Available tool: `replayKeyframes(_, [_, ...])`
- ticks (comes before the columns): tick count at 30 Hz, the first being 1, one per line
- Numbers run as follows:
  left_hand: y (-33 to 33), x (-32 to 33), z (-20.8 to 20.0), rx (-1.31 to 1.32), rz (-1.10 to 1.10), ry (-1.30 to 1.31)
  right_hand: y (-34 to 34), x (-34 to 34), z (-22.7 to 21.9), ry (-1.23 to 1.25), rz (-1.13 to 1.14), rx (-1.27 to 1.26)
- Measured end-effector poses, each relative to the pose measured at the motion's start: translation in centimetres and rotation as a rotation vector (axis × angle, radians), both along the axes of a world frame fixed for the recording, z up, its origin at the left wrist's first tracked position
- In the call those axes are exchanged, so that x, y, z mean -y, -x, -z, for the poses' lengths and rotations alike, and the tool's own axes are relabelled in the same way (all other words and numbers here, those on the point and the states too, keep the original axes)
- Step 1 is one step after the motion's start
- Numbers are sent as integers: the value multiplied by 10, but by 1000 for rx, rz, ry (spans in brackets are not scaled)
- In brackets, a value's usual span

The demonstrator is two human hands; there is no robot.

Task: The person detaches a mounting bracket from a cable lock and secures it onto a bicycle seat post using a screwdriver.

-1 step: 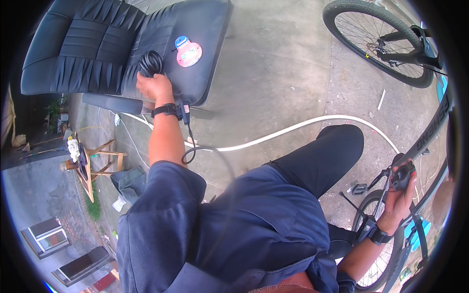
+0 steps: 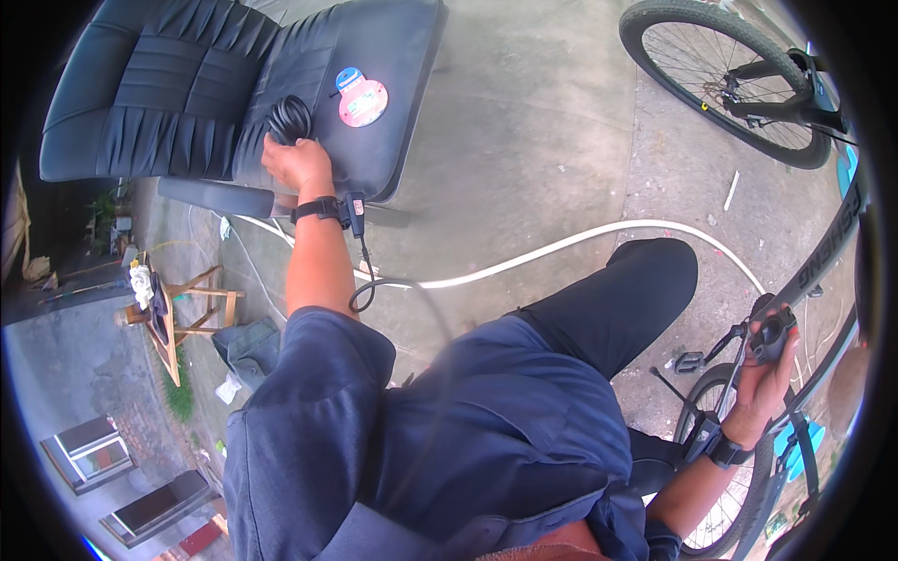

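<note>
A coil of thin black cable (image 2: 292, 116) rests on the seat of a black padded chair (image 2: 393, 122). My left hand (image 2: 299, 166) reaches out to the chair with its fingers curled on the near edge of the coil; the fingertips are partly hidden. Over on the right, my right hand (image 2: 762, 383) grips a small black rounded part (image 2: 772, 337) with hollows in it, whose exact kind I cannot make out. That hand is beside the dark frame tube (image 2: 828, 245) of a bicycle.
A pink and blue card (image 2: 361, 101) lies on the seat. One bicycle wheel (image 2: 720, 79) stands at the far right, another (image 2: 748, 486) near my right forearm. A white hose (image 2: 561, 238) crosses the concrete floor. A wooden stand (image 2: 201, 304) is at the left.
</note>
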State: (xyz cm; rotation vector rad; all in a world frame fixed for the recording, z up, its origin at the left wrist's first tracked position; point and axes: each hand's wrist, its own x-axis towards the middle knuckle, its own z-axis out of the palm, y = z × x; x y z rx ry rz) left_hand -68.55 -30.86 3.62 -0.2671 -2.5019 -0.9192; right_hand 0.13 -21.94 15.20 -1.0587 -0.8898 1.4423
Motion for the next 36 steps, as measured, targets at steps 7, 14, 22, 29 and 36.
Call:
replayKeyframes(7, [13,-20,-8,-481,308,129,0,-6,4,-11,-114,-53])
replayKeyframes(14, [39,-61,2,34,525,500,13,-4,-3,26,-66,1])
replayKeyframes(22, [54,-65,5,88,484,673,20,-8,0,64,-66,-2])
replayKeyframes(29, [25,-53,0,55,330,254,27,-9,-2,72,-127,-16])
replayKeyframes(36, [-33,-55,-21,713,916,-679,62,-9,-15,58,-242,-179])
